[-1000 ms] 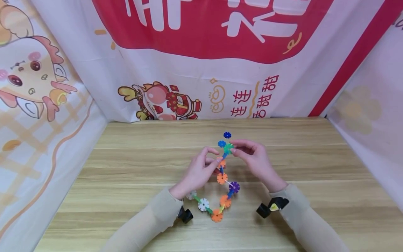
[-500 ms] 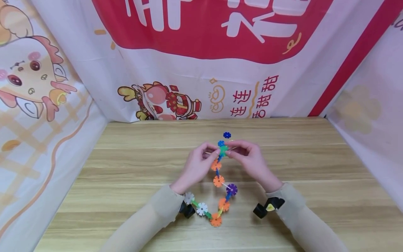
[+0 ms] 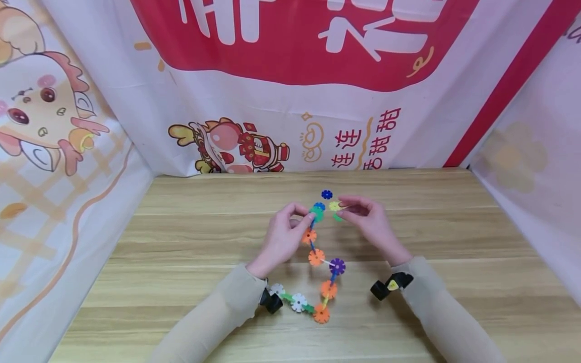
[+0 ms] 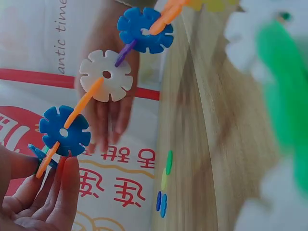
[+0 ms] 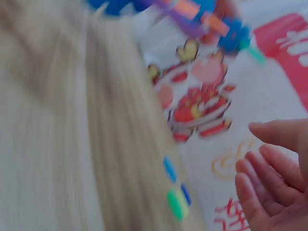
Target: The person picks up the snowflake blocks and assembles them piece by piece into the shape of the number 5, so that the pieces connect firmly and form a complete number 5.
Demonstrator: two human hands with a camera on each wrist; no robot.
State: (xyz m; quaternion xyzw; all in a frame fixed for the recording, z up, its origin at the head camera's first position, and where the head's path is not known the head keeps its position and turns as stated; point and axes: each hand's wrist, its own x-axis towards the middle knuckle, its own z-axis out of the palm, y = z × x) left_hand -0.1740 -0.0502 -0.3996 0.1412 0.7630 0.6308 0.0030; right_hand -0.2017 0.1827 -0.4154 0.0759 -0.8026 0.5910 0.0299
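Observation:
A chain of interlocking plastic snowflake discs point(image 3: 316, 257) in orange, purple, blue, white and green hangs in a bent line above the table. My left hand point(image 3: 287, 233) pinches its upper end, near a green snowflake disc point(image 3: 317, 214). In the left wrist view the fingers of this hand hold the chain beside a blue snowflake disc point(image 4: 65, 131). My right hand point(image 3: 368, 222) is apart from the chain, to its right. Its thumb and fingers stand apart in the right wrist view, with nothing between them.
Beyond the hands, a dark blue disc point(image 3: 327, 194), a light blue disc point(image 3: 320, 206), a yellow disc point(image 3: 334, 205) and a green disc point(image 3: 338, 217) lie loose on the wooden table point(image 3: 204, 227). A printed cloth point(image 3: 290, 101) hangs behind the table.
My right hand has let go of the green disc at the chain's end and drawn away to the right. My left hand has moved up to that end and holds it.

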